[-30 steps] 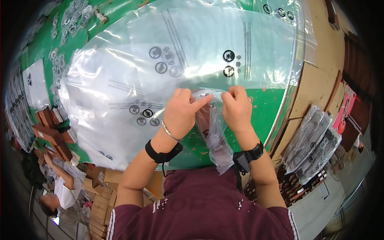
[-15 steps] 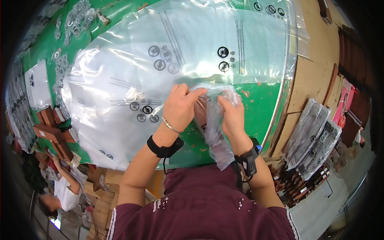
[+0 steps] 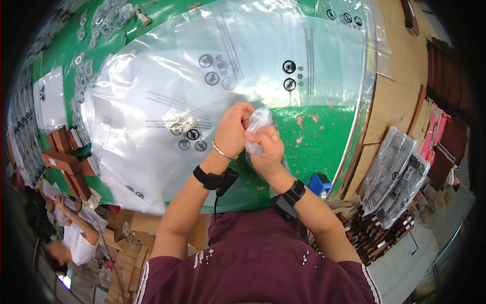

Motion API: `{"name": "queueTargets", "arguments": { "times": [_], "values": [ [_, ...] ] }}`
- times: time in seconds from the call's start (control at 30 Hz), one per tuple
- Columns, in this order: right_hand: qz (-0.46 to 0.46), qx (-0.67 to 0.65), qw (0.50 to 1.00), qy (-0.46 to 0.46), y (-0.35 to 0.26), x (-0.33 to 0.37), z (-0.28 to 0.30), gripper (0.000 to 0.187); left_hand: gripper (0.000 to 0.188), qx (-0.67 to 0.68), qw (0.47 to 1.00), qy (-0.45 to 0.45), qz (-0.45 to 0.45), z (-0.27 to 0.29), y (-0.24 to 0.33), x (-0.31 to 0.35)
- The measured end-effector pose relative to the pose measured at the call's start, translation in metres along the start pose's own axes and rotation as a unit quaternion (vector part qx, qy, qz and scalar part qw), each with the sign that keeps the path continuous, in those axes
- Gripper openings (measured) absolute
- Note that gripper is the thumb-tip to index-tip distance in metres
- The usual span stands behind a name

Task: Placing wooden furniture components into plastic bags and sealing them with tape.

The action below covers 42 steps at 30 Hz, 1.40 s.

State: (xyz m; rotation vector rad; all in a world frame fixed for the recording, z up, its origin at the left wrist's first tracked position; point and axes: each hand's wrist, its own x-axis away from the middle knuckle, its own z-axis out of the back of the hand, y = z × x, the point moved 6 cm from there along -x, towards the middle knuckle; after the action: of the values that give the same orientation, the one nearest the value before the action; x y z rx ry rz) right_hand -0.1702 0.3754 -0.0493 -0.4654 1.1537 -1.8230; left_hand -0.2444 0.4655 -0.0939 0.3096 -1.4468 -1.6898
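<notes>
A clear plastic bag (image 3: pixel 261 117) is bunched up in front of me over the bare green tabletop. My right hand (image 3: pixel 267 149) is wrapped round its gathered part, thumb toward my left hand. Fingers curled, my left hand (image 3: pixel 233 130) grips the bag's left side close beside the right. The bag's lower part trails toward me and is mostly hidden under my right hand and forearm. Large flat clear plastic bags (image 3: pixel 167 86) with printed symbols and lines lie spread beyond and to the left of my hands.
A blue object (image 3: pixel 319 184), perhaps a tape holder, sits by my right forearm. Brown blocks (image 3: pixel 66 162) stand at the left edge. Plastic-wrapped long pieces (image 3: pixel 390 172) lie at right beside cardboard (image 3: pixel 395 101). A person in white (image 3: pixel 81 233) works at lower left.
The bag has gone from a loose, spread top to a tight bunch. My right hand has moved left and closed round it. The blue object beside my right forearm shows more fully.
</notes>
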Motion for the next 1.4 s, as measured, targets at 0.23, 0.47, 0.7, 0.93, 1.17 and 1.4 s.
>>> {"name": "queueTargets", "arguments": {
  "times": [0.23,0.47,0.7,0.93,1.17,1.4],
  "values": [
    [0.091,0.037,0.994,-0.043,-0.001,-0.003,-0.009,0.033,0.034,0.305,0.935,-0.175,0.056,-0.002,-0.033,0.000],
    [0.112,0.124,0.983,-0.080,-0.005,-0.004,-0.013,0.040,0.047,0.583,0.784,-0.050,0.205,-0.004,-0.028,0.049],
    [-0.148,-0.086,0.965,-0.199,-0.015,-0.004,0.011,0.073,0.018,0.410,0.872,0.197,0.181,-0.024,-0.044,0.052],
    [-0.222,-0.059,0.954,-0.192,0.029,0.017,0.028,0.086,0.017,0.560,0.751,0.240,0.257,-0.010,-0.030,0.058],
    [-0.261,-0.334,0.883,-0.201,-0.053,0.019,0.046,0.063,0.016,0.600,0.778,0.172,0.069,0.031,0.057,0.075],
    [-0.220,-0.411,0.866,-0.183,-0.106,0.048,0.076,0.056,0.012,0.645,0.749,0.145,-0.045,0.033,0.111,0.123]
  ]
}}
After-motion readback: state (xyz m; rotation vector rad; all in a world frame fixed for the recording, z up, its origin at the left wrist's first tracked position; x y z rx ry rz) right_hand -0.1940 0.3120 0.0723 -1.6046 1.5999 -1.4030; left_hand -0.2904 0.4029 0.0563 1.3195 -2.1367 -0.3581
